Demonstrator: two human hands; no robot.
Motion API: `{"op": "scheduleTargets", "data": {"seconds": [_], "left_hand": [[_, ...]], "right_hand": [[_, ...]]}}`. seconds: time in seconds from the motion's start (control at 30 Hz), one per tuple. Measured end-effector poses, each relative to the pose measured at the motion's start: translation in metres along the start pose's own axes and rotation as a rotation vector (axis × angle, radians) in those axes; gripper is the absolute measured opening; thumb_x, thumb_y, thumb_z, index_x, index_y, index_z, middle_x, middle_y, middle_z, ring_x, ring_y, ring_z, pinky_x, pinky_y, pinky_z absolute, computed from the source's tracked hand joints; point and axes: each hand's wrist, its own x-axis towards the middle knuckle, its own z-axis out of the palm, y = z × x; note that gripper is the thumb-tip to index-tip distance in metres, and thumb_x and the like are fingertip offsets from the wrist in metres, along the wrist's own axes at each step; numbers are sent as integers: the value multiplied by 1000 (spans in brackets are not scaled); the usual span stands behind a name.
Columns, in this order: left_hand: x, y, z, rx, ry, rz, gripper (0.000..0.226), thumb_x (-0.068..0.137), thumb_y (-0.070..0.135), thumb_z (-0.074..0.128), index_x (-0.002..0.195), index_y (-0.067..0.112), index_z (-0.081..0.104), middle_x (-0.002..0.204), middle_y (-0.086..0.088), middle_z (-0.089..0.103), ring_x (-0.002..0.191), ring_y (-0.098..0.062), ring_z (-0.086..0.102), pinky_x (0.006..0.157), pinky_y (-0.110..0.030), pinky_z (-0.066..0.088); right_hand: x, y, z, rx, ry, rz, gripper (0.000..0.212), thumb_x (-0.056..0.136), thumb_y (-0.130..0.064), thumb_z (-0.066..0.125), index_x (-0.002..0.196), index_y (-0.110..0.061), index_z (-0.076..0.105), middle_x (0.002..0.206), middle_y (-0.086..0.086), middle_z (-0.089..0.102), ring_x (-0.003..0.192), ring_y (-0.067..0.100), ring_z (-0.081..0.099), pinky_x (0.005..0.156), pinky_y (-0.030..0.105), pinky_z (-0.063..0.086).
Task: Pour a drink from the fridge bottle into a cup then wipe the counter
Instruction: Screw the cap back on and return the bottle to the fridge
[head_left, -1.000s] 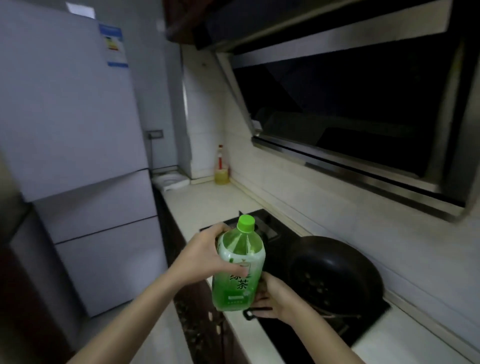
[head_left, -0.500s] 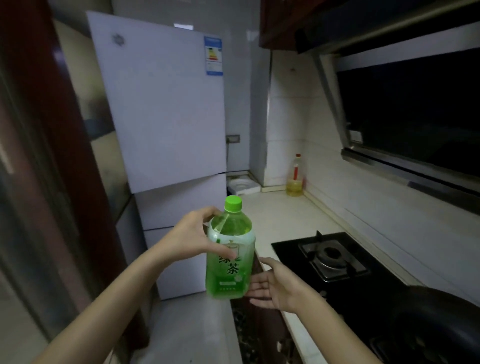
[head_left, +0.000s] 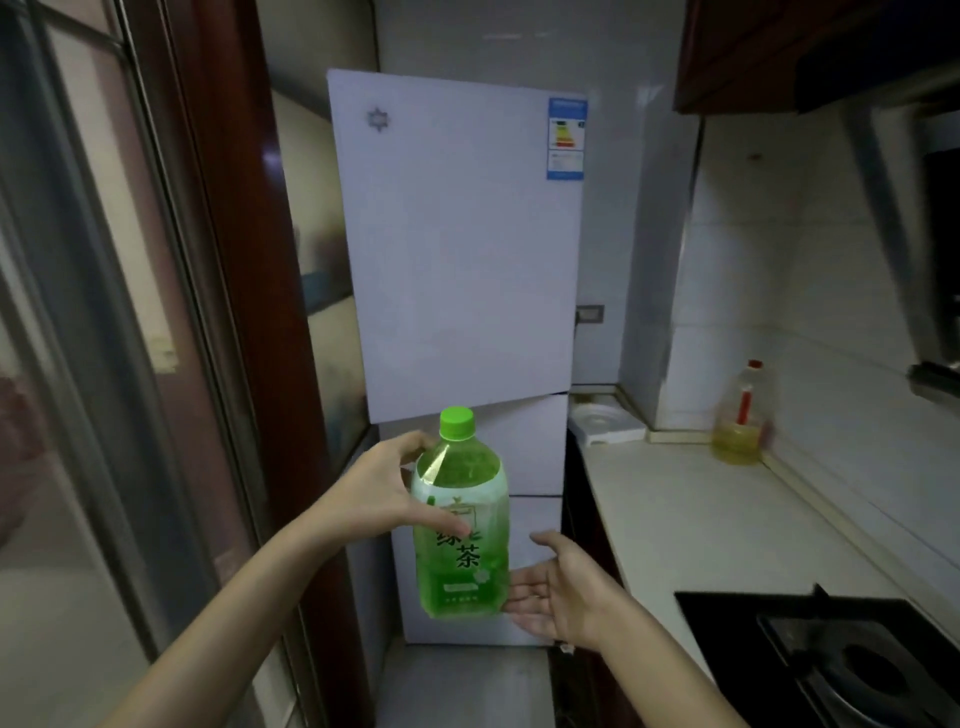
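Note:
A green tea bottle with a green screw cap stands upright in the air in front of the white fridge. My left hand grips its upper body from the left. My right hand is open, palm up, just right of the bottle's base, fingertips close to it or touching it. The fridge doors are all shut. No cup is in view.
A pale counter runs along the right wall, with a yellow oil bottle at its far end and a white tray next to the fridge. A black gas hob fills the near right. A dark wooden door frame stands left.
My view has swung left from the hob and wok to face the fridge. The bottle stays in my left hand; my right hand has come off its base and opened.

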Motion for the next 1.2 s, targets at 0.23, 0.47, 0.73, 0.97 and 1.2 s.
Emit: {"op": "scheduleTargets", "data": {"seconds": [0.23, 0.47, 0.73, 0.97, 1.2], "left_hand": [[66, -17, -28, -43, 126, -45, 83, 51, 6, 97, 120, 16, 52, 99, 3, 75, 90, -14, 73, 74, -22, 56], [115, -47, -57, -135, 215, -110, 108, 42, 19, 100, 133, 20, 42, 107, -10, 74, 95, -25, 73, 87, -47, 58], [164, -101, -86, -246, 406, -178, 99, 40, 15, 100, 126, 15, 51, 107, -6, 74, 94, -17, 73, 74, -26, 58], [225, -180, -123, -541, 579, -188, 108, 32, 15, 99, 129, 9, 51, 112, -10, 72, 93, -22, 74, 67, -27, 59], [295, -219, -192, -538, 513, -186, 74, 43, 20, 95, 107, -5, 68, 93, -22, 75, 84, -38, 74, 72, -42, 61]], "right_hand": [[69, -80, 0, -114, -62, -20, 60, 95, -45, 31, 89, 3, 67, 68, 11, 70, 78, 22, 62, 68, 28, 48], [135, -132, 18, -152, -101, -12, 61, 96, -45, 32, 93, 4, 66, 81, 15, 68, 83, 24, 62, 72, 31, 48], [214, -174, 54, -145, -98, 11, 61, 96, -46, 31, 93, 4, 65, 92, 15, 64, 81, 25, 59, 64, 27, 45], [306, -210, 103, -173, -82, 11, 66, 96, -49, 32, 114, 8, 60, 84, 16, 63, 68, 24, 57, 53, 24, 38], [367, -265, 149, -70, -94, -21, 60, 94, -46, 39, 91, 8, 65, 74, 15, 66, 67, 26, 59, 55, 26, 44]]}}
